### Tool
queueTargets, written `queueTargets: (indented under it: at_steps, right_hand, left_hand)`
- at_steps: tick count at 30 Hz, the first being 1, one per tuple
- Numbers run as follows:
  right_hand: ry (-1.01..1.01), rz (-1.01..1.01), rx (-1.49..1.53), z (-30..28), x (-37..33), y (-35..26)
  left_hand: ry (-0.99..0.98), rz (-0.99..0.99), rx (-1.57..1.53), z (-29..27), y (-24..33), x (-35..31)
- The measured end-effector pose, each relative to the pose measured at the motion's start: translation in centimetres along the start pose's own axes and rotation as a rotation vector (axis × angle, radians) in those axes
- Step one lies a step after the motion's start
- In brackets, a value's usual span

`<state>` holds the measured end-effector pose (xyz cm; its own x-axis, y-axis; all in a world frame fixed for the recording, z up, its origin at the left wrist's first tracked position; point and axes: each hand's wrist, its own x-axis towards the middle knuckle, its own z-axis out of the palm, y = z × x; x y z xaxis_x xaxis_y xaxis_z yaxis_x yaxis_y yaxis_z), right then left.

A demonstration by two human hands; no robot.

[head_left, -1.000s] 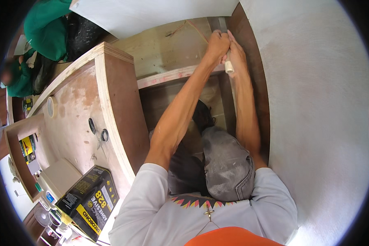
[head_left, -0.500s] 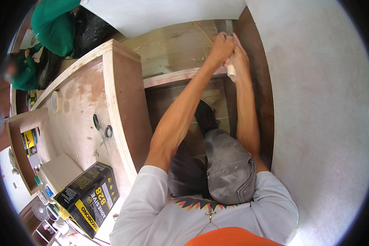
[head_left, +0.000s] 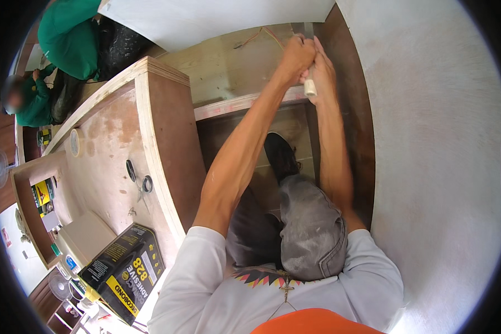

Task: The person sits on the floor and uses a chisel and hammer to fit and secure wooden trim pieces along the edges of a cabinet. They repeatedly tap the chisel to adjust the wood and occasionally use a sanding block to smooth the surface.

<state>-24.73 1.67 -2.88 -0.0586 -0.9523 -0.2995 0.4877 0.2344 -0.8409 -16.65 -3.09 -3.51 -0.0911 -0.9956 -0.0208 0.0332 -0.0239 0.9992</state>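
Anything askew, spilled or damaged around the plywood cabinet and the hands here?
Nothing stands out. Both hands, left hand and right hand, grip a small white roll at the cabinet's back corner. Scissors lie flat on the plywood top; the black-and-yellow box looks intact.

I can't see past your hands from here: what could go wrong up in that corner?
Both hands, left hand and right hand, crowd one small pale handle against the dark side panel; a slip could bang knuckles on it. The raised foot on the shelf may make balance shaky. Scissors lie loose on the plywood top.
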Motion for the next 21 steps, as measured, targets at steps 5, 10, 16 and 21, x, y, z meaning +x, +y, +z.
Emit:
queueTargets:
  at_steps: [5, 10, 16, 21]
  right_hand:
    - [0.027, -0.001, -0.059, 3.7, -0.2, 0.5]
    - [0.02, 0.004, -0.114, 0.9, 2.3, 0.7]
    - [-0.001, -0.06, -0.148, 2.6, 1.9, 2.2]
    - [-0.064, -0.004, -0.204, 2.6, 3.3, 2.8]
  left_hand:
    - [0.047, -0.008, 0.079, -3.0, -4.1, 2.3]
    - [0.049, -0.299, -0.019, -1.2, 0.6, 0.5]
    - [0.08, -0.008, 0.058, -3.3, -4.6, 1.2]
    - [0.132, -0.36, 0.016, -4.0, -0.4, 0.8]
